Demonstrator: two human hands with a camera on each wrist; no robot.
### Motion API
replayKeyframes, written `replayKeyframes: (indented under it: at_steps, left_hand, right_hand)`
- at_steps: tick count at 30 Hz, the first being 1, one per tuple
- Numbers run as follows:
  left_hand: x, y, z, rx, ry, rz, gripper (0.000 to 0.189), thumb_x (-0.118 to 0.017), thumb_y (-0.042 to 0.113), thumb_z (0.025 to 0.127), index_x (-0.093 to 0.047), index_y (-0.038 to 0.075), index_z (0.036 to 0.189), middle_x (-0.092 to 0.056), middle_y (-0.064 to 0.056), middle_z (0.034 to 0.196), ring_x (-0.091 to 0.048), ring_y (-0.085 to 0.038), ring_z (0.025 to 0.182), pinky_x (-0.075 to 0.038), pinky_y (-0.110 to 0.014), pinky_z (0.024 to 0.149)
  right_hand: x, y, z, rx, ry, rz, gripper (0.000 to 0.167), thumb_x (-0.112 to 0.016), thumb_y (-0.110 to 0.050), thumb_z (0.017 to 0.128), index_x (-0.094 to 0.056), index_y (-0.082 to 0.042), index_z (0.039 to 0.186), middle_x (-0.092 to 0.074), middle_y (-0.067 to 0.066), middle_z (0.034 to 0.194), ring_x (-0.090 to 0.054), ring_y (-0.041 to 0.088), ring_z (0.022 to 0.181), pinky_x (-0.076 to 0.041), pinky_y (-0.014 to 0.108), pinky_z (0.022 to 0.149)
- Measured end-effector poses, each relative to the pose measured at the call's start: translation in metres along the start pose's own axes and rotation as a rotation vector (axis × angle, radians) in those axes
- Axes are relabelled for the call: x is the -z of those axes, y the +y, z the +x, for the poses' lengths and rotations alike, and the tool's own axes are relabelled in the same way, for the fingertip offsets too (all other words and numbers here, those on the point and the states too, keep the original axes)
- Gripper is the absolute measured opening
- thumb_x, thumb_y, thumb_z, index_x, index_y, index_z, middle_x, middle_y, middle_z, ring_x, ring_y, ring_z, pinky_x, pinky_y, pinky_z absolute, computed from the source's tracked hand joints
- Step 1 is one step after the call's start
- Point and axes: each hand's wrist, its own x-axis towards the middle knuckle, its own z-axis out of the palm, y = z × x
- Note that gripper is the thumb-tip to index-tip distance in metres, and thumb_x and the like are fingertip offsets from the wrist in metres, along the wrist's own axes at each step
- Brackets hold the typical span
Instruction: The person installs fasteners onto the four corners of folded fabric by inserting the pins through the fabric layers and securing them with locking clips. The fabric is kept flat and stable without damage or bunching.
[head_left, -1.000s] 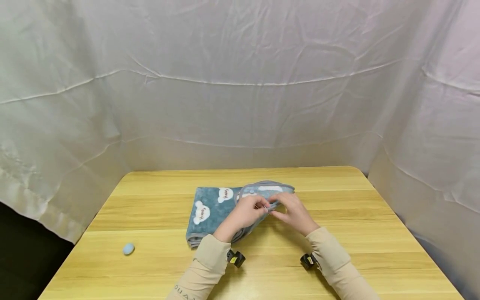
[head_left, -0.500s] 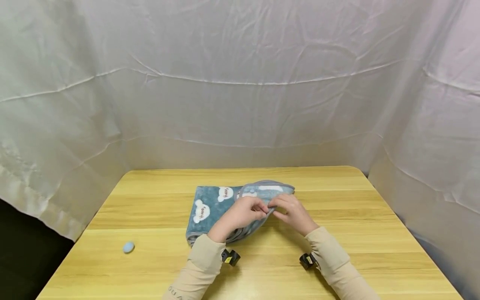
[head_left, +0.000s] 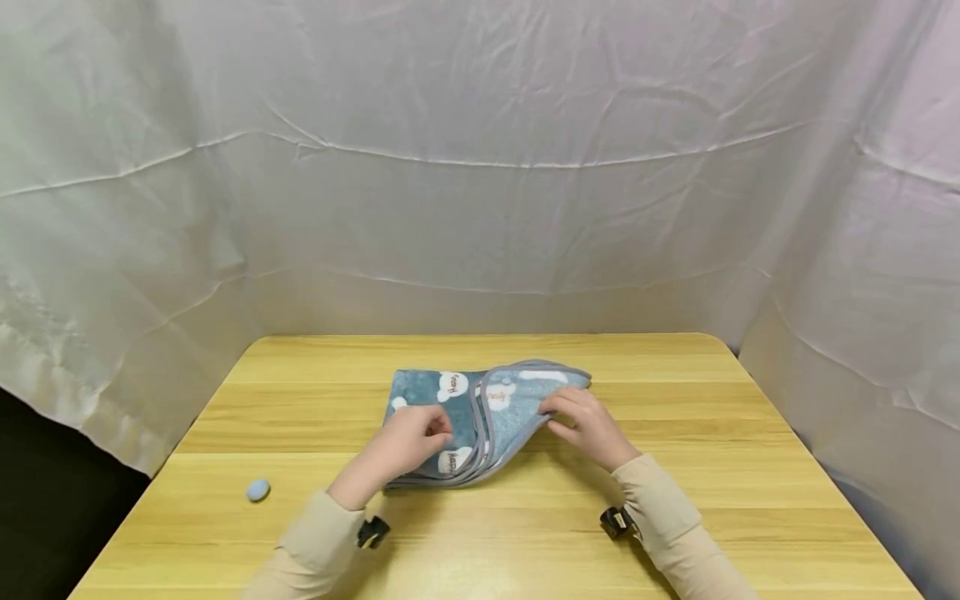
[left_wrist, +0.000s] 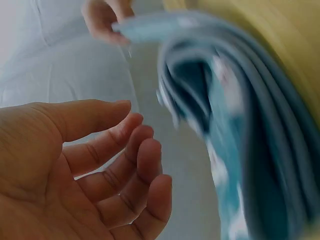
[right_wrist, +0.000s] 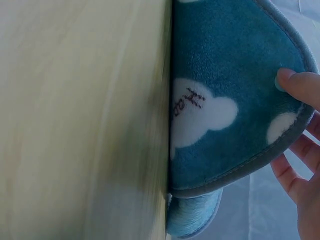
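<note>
A folded blue fleece blanket with grey piped edging and white bear-head patches lies on the wooden table, its right part lifted and folded back. My right hand pinches its edge at the right; the right wrist view shows the thumb on the plush face and the fingers behind the grey trim. Over the blanket's left part is my left hand, with nothing between its loosely bent fingers. In the left wrist view, the stacked blanket layers curl beside that hand.
A small pale blue egg-shaped object sits on the table at the left. Light grey curtains hang behind the table and along both sides. Black cameras are strapped at both wrists.
My left hand has come away from the blanket's edge and moved left, uncovering more of the folded-back part. The right hand keeps its pinch and stays nearly in place.
</note>
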Motion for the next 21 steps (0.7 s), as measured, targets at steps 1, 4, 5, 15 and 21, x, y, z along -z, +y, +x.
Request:
replayKeyframes:
  at_steps: [1,4,5,15,21]
  left_hand:
    - [0.005,-0.006,-0.005,0.024,0.011,0.016,0.008,-0.068,0.012,0.090,-0.064,0.013,0.083,-0.063,0.003,0.077,-0.055,-0.009,0.069,-0.046,-0.028,0.063]
    - [0.022,-0.027,-0.019,0.096,0.033,0.062,0.006,-0.069,0.011,0.088,-0.064,0.010,0.085,-0.061,0.000,0.076,-0.053,-0.012,0.068,-0.044,-0.029,0.061]
    - [0.028,-0.035,-0.024,0.112,0.041,0.077,0.006,-0.069,0.011,0.087,-0.064,0.008,0.086,-0.061,-0.002,0.076,-0.054,-0.014,0.069,-0.044,-0.030,0.061]
    - [0.077,-0.105,-0.082,0.321,0.024,0.169,0.032,-0.071,0.016,0.085,-0.062,-0.003,0.108,-0.059,-0.031,0.109,-0.061,-0.040,0.094,-0.051,-0.052,0.076]
    - [0.086,-0.132,-0.103,0.414,-0.038,0.238,0.037,-0.071,0.011,0.081,-0.059,-0.007,0.112,-0.056,-0.038,0.113,-0.056,-0.044,0.096,-0.048,-0.055,0.080]
  right_hand:
    - [0.000,0.000,0.000,-0.001,-0.002,-0.002,0.024,-0.079,-0.002,0.070,-0.071,-0.011,0.091,-0.071,0.001,0.093,-0.066,0.017,0.089,-0.055,0.037,0.082]
    - [0.001,0.000,-0.001,-0.009,-0.011,-0.004,0.024,-0.079,-0.003,0.070,-0.071,-0.011,0.092,-0.071,0.001,0.093,-0.066,0.017,0.089,-0.055,0.036,0.082]
    - [0.001,0.000,-0.001,-0.011,-0.012,-0.005,0.024,-0.079,-0.003,0.071,-0.071,-0.011,0.092,-0.071,0.001,0.093,-0.066,0.017,0.089,-0.055,0.036,0.082]
    - [0.003,-0.003,0.001,-0.006,-0.011,-0.002,0.025,-0.080,-0.002,0.070,-0.071,-0.011,0.092,-0.071,0.001,0.094,-0.066,0.018,0.090,-0.055,0.036,0.083]
    - [0.004,-0.004,0.002,-0.006,-0.016,-0.004,0.024,-0.079,-0.002,0.070,-0.071,-0.011,0.091,-0.071,0.001,0.093,-0.066,0.017,0.089,-0.055,0.037,0.082]
